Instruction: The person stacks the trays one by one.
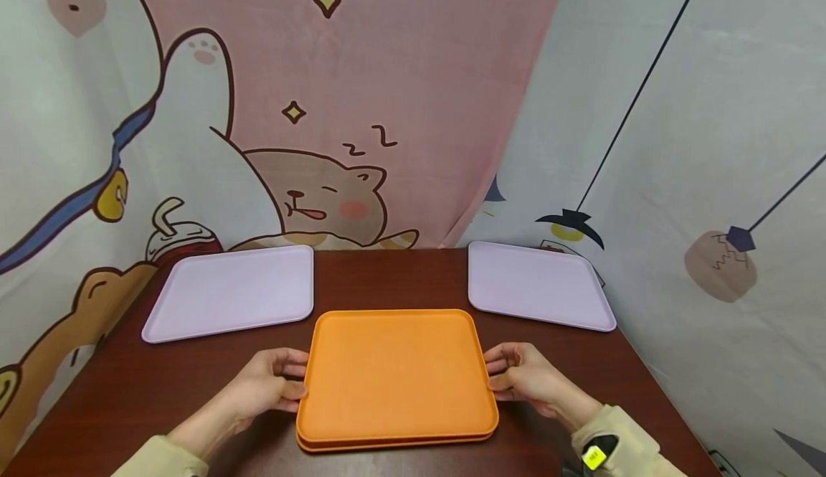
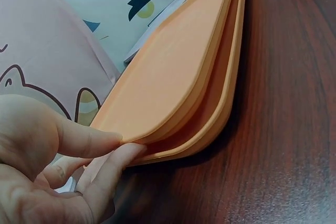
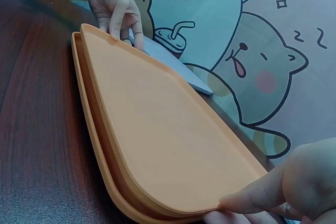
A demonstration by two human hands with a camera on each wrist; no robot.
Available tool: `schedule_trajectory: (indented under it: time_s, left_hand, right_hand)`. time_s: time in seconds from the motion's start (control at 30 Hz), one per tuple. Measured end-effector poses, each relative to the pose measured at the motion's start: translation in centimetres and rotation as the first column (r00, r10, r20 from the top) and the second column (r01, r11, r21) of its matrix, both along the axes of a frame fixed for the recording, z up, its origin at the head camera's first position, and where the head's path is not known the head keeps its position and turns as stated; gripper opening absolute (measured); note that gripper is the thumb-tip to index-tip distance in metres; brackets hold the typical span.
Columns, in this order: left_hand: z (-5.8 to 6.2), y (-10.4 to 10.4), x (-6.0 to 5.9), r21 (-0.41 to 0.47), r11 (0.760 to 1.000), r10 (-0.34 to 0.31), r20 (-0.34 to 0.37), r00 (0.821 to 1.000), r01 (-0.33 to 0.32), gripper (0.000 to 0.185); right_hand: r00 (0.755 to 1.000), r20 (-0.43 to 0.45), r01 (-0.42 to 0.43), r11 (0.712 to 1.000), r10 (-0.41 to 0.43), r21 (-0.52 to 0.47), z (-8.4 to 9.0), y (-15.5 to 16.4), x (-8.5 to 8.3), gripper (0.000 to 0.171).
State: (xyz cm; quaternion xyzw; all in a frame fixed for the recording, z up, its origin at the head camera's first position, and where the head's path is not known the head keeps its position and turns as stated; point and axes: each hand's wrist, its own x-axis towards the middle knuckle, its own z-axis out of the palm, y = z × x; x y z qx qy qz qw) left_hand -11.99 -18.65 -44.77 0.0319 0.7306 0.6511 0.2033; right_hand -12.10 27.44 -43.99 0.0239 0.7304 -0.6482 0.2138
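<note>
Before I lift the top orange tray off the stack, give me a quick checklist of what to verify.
1. Left hand pinches the top orange tray at its left edge: ok.
2. Right hand grips the opposite edge: ok.
3. Top tray parted from the lower orange tray: ok, a gap shows in both wrist views.
4. Lower tray flat on the table: cannot tell.
5. Left lilac tray free to receive it: ok.
6. Right lilac tray free too: ok.
</note>
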Motion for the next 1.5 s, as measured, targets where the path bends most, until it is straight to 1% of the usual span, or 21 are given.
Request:
schedule_trajectory:
  time_s: [0.4, 0.7, 0.87, 1.33, 1.5]
  left_hand:
    - [-0.28, -0.13, -0.03, 0.003, 1.0, -0.017, 0.008, 1.0, 0.017, 0.056]
    - [-0.06, -0.2, 0.01, -0.008, 1.0, -0.02, 0.02, 1.0, 0.02, 0.055]
    - [-0.04, -0.19, 0.07, -0.014, 1.0, -0.015, 0.019, 1.0, 0.015, 0.056]
    - [-0.31, -0.52, 0.1, -0.006, 1.0, -0.028, 0.029, 0.999, 0.028, 0.059]
    - [-0.44, -0.64, 0.1, -0.006, 1.0, -0.027, 0.029, 0.999, 0.028, 0.059]
  right_hand:
    - [1.0, -0.006, -0.018, 1.0, 0.018, -0.006, -0.34, 0.19, 0.14, 0.043]
    - [0.999, -0.026, -0.029, 0.999, 0.028, -0.023, -0.42, 0.05, 0.24, 0.044]
    - [0.999, -0.038, -0.028, 1.0, 0.028, -0.009, -0.53, 0.02, 0.27, 0.044]
    - [0.998, -0.054, -0.018, 1.0, 0.019, 0.019, -0.93, 0.01, 0.54, 0.046]
    - [0.998, -0.059, -0.022, 1.0, 0.023, 0.009, -1.01, 0.02, 0.57, 0.047]
